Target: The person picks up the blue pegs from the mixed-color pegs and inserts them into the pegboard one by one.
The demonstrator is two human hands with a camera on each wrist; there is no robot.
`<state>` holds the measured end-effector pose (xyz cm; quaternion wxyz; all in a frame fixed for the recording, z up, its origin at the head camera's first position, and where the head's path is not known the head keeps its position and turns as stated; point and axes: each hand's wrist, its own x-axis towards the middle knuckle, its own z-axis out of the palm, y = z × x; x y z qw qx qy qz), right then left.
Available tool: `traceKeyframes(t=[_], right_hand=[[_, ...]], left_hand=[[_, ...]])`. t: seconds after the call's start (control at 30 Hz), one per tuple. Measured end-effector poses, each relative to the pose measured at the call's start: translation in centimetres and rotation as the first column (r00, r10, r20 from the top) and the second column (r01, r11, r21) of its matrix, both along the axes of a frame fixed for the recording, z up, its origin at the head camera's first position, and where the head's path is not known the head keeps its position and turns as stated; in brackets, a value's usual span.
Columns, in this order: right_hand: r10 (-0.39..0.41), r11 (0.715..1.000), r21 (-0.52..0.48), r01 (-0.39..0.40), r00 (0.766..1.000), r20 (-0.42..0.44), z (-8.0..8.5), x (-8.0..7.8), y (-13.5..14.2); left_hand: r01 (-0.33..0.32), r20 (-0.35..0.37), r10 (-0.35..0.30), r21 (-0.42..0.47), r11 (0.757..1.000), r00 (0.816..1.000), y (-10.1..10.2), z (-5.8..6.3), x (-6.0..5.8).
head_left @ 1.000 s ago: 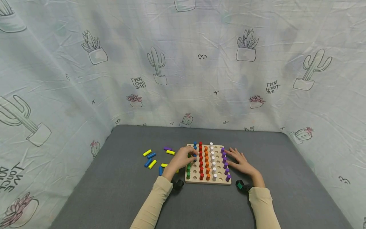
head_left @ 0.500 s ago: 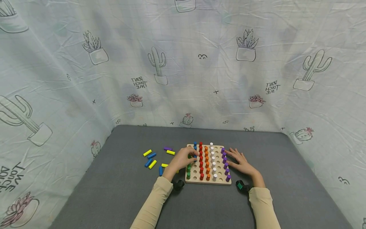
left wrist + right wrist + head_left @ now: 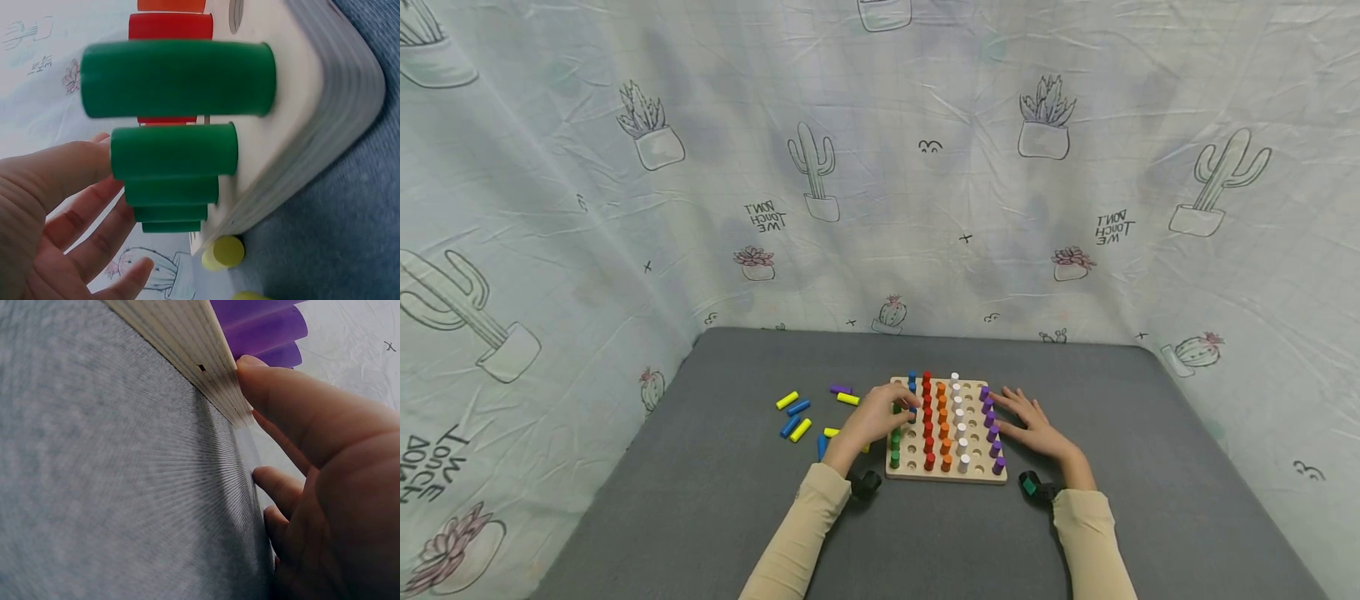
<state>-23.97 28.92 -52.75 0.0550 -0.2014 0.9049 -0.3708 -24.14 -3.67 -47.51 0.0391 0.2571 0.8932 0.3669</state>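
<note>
Over the left side of a wooden pegboard (image 3: 946, 478), my left hand (image 3: 872, 418) pinches a blue peg (image 3: 912, 416) between thumb and fingers, in the blue column. The left wrist view shows green pegs (image 3: 178, 78) in front of the fingertips, hiding the blue peg there. My right hand (image 3: 1037, 432) lies at the board's right side with fingers spread. In the right wrist view its thumb touches the board's edge (image 3: 201, 367) beside the purple pegs (image 3: 269, 331). Red pegs (image 3: 928, 431), orange pegs (image 3: 944, 432) and white pegs (image 3: 960, 431) stand in columns between.
Loose pegs lie on the grey table (image 3: 730, 483) left of the board: several yellow ones (image 3: 801, 430), blue ones (image 3: 799, 407) and a purple one (image 3: 841, 389). A patterned curtain (image 3: 880, 192) surrounds the table at the back and sides.
</note>
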Motion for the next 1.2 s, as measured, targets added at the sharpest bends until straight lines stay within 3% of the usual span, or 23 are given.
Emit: traceKeyframes(t=[0.23, 0.43, 0.73, 1.2], right_hand=[[0.0, 1.0, -0.002, 0.0, 1.0, 0.005, 0.0, -0.1, 0.0], [0.003, 1.0, -0.006, -0.003, 1.0, 0.008, 0.0, 0.0, 0.0], [-0.002, 1.0, 0.001, 0.002, 1.0, 0.0, -0.3, -0.3, 0.1], [-0.003, 1.0, 0.002, 0.003, 1.0, 0.002, -0.2, -0.1, 0.2]], left_hand=[[-0.01, -0.016, 0.011, 0.049, 0.999, 1.0, -0.9, -0.1, 0.0], [-0.044, -0.031, 0.045, 0.025, 0.999, 0.999, -1.7, 0.1, 0.3], [-0.049, -0.013, 0.05, 0.065, 0.997, 0.999, -3.0, 0.1, 0.6], [-0.101, -0.058, 0.1, -0.002, 0.995, 0.993, -5.2, 0.5, 1.4]])
